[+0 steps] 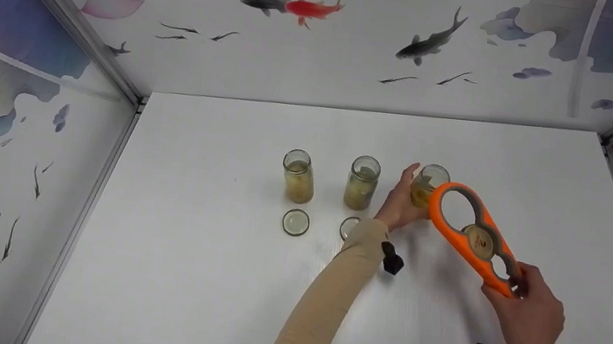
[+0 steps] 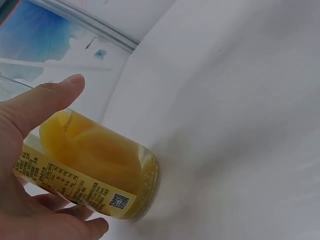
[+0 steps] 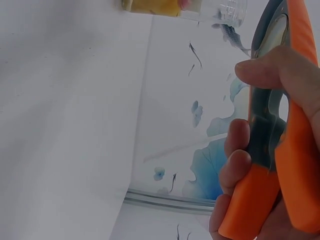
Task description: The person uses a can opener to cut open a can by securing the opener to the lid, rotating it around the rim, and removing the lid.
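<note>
My left hand [image 1: 402, 206] grips the rightmost glass jar [image 1: 424, 194], whose mouth is uncovered. In the left wrist view that jar [image 2: 100, 160] shows yellow fruit pieces in liquid and a printed label, with the thumb on one side and fingers on the other. My right hand [image 1: 530, 313] holds an orange and grey jar opener [image 1: 452, 233] by its narrow end, raised over the table to the right of the jar. A gold round lid [image 1: 480, 242] sits in the opener's middle hole. The right wrist view shows the fingers curled round the opener's orange arms [image 3: 252, 205].
Two more open jars stand to the left, a middle jar [image 1: 361, 184] and a left jar [image 1: 299, 177]. One round lid [image 1: 296, 223] lies before the left jar; another lid [image 1: 348, 227] is partly hidden by my left sleeve. Printed walls border the white table [image 1: 186, 268].
</note>
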`<state>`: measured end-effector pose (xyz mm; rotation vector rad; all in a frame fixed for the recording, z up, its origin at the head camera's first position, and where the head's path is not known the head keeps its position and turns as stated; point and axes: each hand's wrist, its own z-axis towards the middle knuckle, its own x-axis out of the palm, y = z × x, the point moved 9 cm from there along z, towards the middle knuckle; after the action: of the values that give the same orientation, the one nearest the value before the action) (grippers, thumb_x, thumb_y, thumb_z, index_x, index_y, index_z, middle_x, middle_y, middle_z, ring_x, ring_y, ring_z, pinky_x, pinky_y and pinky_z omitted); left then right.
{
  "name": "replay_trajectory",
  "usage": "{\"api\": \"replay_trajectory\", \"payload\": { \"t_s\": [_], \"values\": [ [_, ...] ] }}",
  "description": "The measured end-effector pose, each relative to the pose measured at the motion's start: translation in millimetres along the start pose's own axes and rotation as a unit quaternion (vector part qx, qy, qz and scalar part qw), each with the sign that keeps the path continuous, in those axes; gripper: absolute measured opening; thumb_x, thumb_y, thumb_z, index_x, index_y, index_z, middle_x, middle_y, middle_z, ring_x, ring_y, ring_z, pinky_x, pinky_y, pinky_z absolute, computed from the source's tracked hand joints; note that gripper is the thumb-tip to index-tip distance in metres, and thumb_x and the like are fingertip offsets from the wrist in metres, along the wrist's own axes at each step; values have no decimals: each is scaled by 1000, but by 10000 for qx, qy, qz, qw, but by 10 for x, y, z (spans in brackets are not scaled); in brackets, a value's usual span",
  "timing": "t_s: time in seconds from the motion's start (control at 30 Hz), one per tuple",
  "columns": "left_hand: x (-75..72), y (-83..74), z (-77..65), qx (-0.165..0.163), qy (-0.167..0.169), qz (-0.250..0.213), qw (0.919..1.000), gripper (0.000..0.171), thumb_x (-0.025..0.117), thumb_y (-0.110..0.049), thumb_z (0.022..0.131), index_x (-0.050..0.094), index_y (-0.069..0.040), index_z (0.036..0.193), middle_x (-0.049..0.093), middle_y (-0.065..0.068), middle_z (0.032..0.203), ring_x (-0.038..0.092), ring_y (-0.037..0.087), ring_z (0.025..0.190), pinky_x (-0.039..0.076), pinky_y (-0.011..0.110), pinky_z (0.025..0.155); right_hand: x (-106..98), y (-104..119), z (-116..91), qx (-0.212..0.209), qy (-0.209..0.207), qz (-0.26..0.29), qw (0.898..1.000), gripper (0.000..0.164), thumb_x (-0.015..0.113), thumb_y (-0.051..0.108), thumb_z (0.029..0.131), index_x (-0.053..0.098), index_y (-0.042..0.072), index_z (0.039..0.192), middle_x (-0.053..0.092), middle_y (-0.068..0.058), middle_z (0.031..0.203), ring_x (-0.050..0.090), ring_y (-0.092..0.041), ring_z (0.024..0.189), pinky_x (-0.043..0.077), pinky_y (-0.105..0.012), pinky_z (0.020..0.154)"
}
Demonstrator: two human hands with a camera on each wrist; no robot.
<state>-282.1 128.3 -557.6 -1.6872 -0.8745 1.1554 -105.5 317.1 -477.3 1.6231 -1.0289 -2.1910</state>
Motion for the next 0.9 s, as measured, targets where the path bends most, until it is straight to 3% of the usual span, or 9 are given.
{"api": "replay_trajectory", "payload": {
  "t_s": [0.2,0.33,0.67,0.9],
  "values": [
    [-43,235,-146,-785,-301,-753,9936,101,87,-14,71,26,-25,151,34,6,152,33,16,137,31,33,109,-12,-26,-1,4,16,-6,10000,42,81,2,70,63,-4,107,63,-22,83,53,-33,72,33,-39,63],
    [-49,310,-263,-989,-327,-1087,9886,95,87,-14,72,31,-27,148,33,2,153,31,15,138,31,33,109,-24,-18,-9,-62,-30,9,10000,41,80,2,69,63,-4,106,63,-22,83,54,-34,71,34,-39,63],
    [-95,212,-547,-612,-155,-923,9937,85,83,-20,76,38,-24,147,39,-6,149,33,11,137,30,34,109,34,18,-35,-211,25,59,9998,41,81,0,67,65,-2,104,63,-17,78,50,-25,66,32,-35,64],
    [-105,195,-692,-559,8,-1246,9906,77,82,-20,77,44,-25,144,40,-9,147,33,12,137,30,32,109,66,102,-48,-482,-10,150,9987,43,82,-3,65,64,-3,104,63,-18,79,50,-27,68,33,-37,65]
  ]
}}
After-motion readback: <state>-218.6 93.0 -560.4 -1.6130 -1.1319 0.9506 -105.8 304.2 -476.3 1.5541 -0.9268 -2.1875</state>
